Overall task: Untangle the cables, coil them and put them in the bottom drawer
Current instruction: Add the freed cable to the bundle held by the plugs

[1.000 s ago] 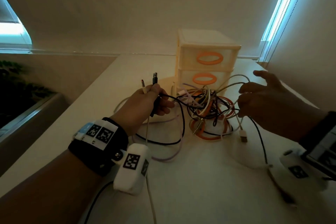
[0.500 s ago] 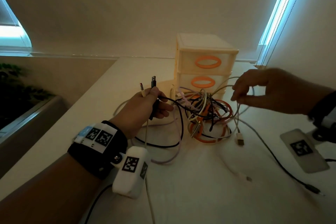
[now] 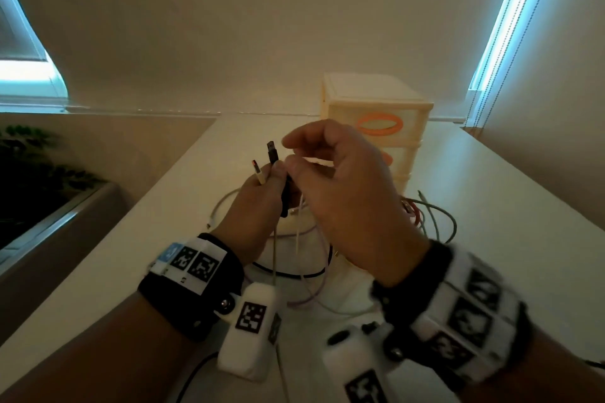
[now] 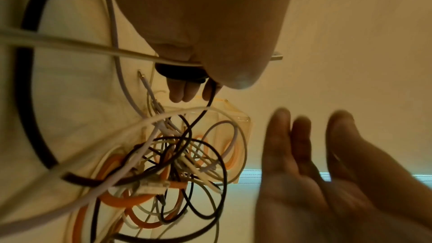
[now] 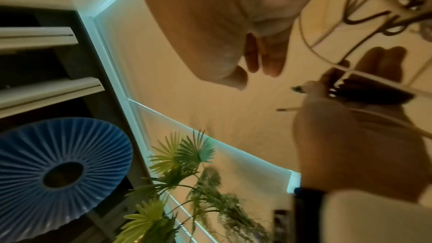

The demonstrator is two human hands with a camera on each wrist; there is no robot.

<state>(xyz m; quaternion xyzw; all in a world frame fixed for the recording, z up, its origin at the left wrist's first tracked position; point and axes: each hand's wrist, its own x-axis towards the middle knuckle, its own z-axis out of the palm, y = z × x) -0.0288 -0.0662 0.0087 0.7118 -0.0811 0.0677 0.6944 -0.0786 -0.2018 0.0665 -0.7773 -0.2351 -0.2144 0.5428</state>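
The left hand (image 3: 258,203) was held up over the white counter (image 3: 510,255). Its fingers (image 4: 180,91) were curled tight around two cable ends: a black plug (image 3: 272,151) that stuck straight up, and a thin pale plug (image 3: 258,173) with a red tip just beside it. Their cords hung down from the fist to the counter.

The right hand (image 3: 340,193) was right next to the left one, close to the black plug. Its fingers (image 4: 280,136) were loose and a little spread, and they held nothing.

The tangled cables (image 4: 177,163) lay in a heap on the counter, black, white and orange all mixed up. The heap sat just in front of the small drawer box (image 3: 376,108) with orange handles. In the head view the right hand hid most of the heap and the bottom drawer (image 3: 401,167). Both drawers looked closed.
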